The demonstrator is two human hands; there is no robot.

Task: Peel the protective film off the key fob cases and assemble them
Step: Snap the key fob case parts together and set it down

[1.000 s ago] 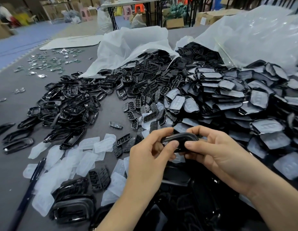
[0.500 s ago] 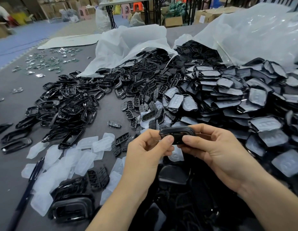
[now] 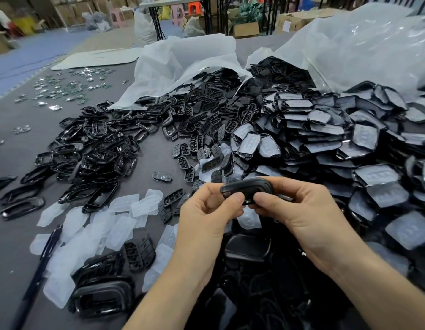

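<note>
Grey tabletop [image 3: 16,246] carries the work, with cartons and stools in the warehouse behind. Both hands hold one black key fob case [image 3: 246,188] raised above the near centre of the tabletop. The left hand [image 3: 206,217] pinches its left end between thumb and curled fingers; the right hand [image 3: 304,210] pinches its right end likewise. Peeled films [image 3: 118,225] lie left of the hands, beside a pen [image 3: 40,263]. Film-covered cases [image 3: 325,144] are heaped at right, bare black frames [image 3: 95,151] at left. Plastic bags [image 3: 183,60] spill parts behind.
</note>
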